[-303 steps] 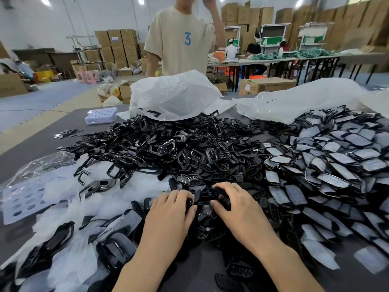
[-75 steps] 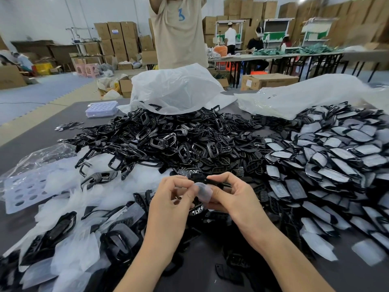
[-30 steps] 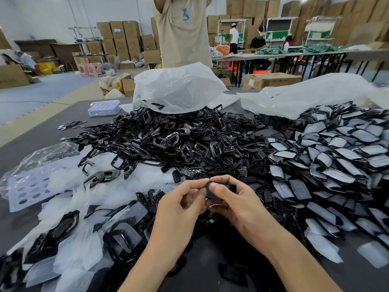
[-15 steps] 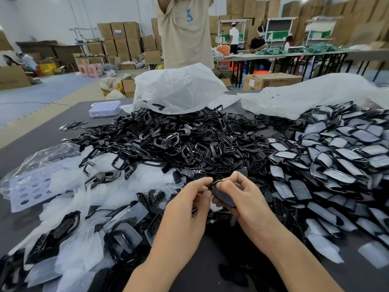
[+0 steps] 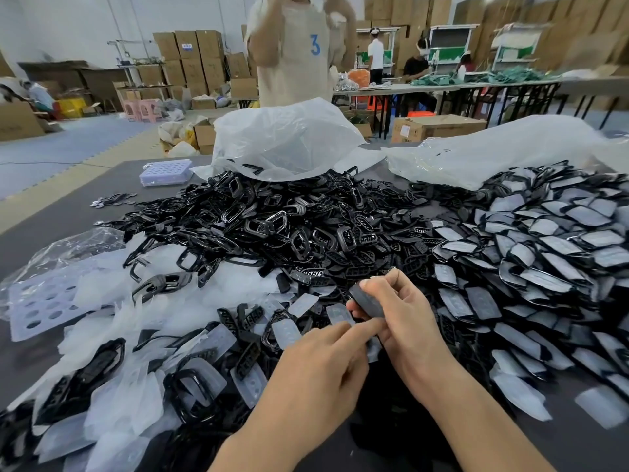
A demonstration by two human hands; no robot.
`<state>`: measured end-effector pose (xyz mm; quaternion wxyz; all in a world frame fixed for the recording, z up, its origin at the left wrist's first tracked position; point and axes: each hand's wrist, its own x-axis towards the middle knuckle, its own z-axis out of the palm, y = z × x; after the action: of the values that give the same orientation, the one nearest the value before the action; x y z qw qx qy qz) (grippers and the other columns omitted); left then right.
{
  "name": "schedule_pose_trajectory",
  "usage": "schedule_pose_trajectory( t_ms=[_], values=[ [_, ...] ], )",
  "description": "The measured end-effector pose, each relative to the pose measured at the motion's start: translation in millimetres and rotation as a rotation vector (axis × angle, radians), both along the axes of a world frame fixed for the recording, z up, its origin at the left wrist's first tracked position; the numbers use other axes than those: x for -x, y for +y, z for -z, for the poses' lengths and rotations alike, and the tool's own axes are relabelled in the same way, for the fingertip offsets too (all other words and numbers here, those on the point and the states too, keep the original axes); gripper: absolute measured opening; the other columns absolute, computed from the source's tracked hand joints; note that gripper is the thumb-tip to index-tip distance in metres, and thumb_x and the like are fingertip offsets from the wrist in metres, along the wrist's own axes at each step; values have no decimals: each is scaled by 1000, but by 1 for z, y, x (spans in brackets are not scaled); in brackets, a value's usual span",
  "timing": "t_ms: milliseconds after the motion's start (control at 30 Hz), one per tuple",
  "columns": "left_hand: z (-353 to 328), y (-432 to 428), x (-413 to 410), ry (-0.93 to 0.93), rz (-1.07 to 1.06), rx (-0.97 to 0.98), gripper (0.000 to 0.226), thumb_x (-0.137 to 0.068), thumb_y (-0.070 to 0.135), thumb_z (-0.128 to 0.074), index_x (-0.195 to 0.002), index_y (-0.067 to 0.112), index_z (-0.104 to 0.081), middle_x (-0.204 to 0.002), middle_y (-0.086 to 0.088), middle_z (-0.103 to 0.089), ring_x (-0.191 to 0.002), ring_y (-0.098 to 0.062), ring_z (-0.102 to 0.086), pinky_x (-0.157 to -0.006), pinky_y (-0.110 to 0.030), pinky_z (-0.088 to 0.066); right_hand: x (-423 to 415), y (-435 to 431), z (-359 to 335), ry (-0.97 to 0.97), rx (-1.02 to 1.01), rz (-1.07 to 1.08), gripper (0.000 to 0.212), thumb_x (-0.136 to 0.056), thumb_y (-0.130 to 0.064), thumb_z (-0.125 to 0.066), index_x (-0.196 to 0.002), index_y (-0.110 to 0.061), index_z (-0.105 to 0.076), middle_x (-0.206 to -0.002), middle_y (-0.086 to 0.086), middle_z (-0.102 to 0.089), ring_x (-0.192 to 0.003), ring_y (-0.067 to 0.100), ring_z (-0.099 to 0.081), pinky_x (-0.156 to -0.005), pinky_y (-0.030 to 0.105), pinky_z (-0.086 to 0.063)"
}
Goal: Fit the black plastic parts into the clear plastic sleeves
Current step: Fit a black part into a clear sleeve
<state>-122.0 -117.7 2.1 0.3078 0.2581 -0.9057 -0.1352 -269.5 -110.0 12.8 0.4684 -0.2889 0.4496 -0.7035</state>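
Piles (image 5: 272, 229) crowd close round the right hand (image 5: 408, 321) gripping a black part (image 5: 366, 301).

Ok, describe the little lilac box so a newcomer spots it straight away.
Find the crumpled white plastic bag at the far middle of the table, behind the heap of black parts. Left of it, on bare tabletop, sits the lilac box: the only boxy thing there, its top dotted with round holes.

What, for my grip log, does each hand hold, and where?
The right hand grips a black plastic part in a clear plastic sleeve round its middle; the left hand touches its lower end, grip unclear.
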Motion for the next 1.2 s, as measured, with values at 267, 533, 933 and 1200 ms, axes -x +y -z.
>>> schedule_pose_trajectory(
  t_ms=[267, 533, 933, 1200],
  values=[
    [-3, -18, -14, -35, -184, 130, 36, -97, 23, -39, -127, 40, -50, -92, 15, -63, -74, -11, -57, -65, -32, -50, -2, -1, 4, 204, 24, -1, 41, -91, 0, -63, -61, -25, -51, -57, -2, -58, -53, 8, -58, -55, 18, -49],
    [-1, -32, -25, 119, -398, 126, 30, -94, 26, -45, -120, 28, -61, -82, 17, -62, -64, -5, -53, -57, -18, -44, -5, 0, 6, 266, -13, -4, 36, -92, -7, -66, -64, -25, -53, -62, -4, -65, -70, 20, -75, -61, 15, -53],
    [-5, -27, -20, -65, -280, 227, 31, -96, 25, -39, -117, 36, -59, -81, 11, -58, -66, -14, -58, -55, -30, -48, -7, -1, 8, 269, -31, -22, 33, -88, -4, -66, -64, -22, -51, -66, 16, -65, -60, 19, -68, -58, 19, -52],
    [-5, -27, -23, 72, -343, 162, 26, -95, 26, -42, -116, 29, -57, -85, 16, -62, -62, -4, -51, -54, -16, -38, -9, 3, 5, 313, -48, -23, 25, -91, -2, -63, -73, -12, -50, -60, -2, -65, -64, 18, -72, -56, 19, -52]
  ],
)
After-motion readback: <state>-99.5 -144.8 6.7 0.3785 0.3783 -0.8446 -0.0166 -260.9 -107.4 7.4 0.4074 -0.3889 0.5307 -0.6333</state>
